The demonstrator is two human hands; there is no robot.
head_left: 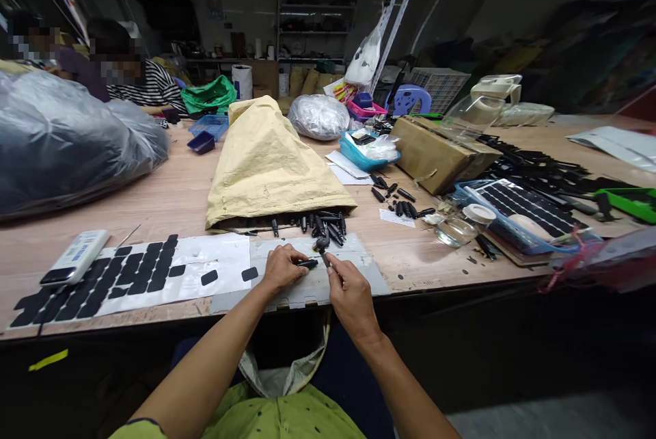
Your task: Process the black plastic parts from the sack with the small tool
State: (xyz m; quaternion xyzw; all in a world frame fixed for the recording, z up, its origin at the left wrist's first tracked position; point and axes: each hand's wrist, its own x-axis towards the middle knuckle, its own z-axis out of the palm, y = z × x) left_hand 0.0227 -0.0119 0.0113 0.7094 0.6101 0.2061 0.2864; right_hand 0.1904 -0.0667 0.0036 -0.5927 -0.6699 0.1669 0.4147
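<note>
My left hand point(283, 268) rests at the grey board point(369, 268), its fingers closed on a slim black tubular part point(308, 264). Just to the right, my right hand point(351, 297) grips the handle of what looks like a small hammer point(322, 245), its dark head raised near the part. Behind both hands, a heap of black tubular parts point(335, 228) spills from the mouth of a yellow sack point(271, 165). Black rounded patches point(148, 268) lie in rows on a white sheet point(225, 254) to the left.
A white device point(82, 254) sits on the patches. A bulky plastic bag point(66, 145) fills the far left. To the right are loose black parts point(404, 209), a glass jar point(456, 230), a blue tray point(512, 227) and a cardboard box point(430, 155). Two people sit at back left.
</note>
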